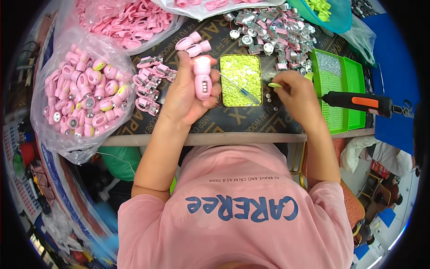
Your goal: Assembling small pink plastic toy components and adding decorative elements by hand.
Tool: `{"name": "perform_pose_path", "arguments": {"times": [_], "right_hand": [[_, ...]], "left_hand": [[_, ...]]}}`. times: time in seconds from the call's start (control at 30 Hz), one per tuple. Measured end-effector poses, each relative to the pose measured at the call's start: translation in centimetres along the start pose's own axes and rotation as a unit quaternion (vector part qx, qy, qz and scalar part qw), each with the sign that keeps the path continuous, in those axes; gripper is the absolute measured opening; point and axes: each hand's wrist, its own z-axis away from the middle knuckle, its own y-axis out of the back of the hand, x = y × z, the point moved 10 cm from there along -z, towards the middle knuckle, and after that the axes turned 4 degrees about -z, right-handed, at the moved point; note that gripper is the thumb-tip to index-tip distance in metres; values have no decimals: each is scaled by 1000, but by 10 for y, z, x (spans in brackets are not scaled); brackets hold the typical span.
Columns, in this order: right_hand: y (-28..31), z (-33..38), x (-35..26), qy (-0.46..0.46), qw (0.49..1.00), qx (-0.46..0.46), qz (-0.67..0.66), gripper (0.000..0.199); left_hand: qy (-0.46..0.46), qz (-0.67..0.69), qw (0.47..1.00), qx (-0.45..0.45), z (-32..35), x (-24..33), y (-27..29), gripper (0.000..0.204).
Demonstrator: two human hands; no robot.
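My left hand point(178, 98) is closed round a small pink flashlight point(203, 83), held upright with a bright glow at its top end and a window in its side showing metal parts. Between the fingertips of my right hand point(298, 96) is a thin yellow-green plastic piece point(274, 84), held above the table. A shallow yellow tray point(233, 106) of tiny yellow-green parts lies between both hands. Across it rests a screwdriver point(247, 95) with a blue handle. Below my right fingers lie several small round silvery pieces point(268, 96). Two pink flashlight shells point(197, 47) lie beyond my left hand.
Left stands a clear bag of pink flashlights point(85, 96), beside a row of opened pink bodies point(148, 85). Reflector assemblies point(277, 33) are heaped at the back. A black-and-orange power screwdriver point(358, 102) lies over a green divided tray point(344, 89). A teal basin point(340, 24) stands back right.
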Motion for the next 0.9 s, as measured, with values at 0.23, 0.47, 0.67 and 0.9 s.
{"name": "perform_pose_path", "arguments": {"times": [0.23, 0.47, 0.67, 0.9], "right_hand": [[-14, -10, -64, 9, 914, -22, -406, 18], [-64, -21, -65, -122, 829, -101, -537, 18], [-74, -25, -68, -101, 835, -56, -537, 19], [-97, -18, -72, -150, 700, -173, -676, 23]], "left_hand": [[110, 34, 993, 4, -3, -45, -20, 54], [-146, 15, 987, 63, 0, -8, -12, 46], [-177, 44, 982, 54, -5, 1, -5, 44], [-141, 92, 985, 23, -7, 1, -9, 44]]}}
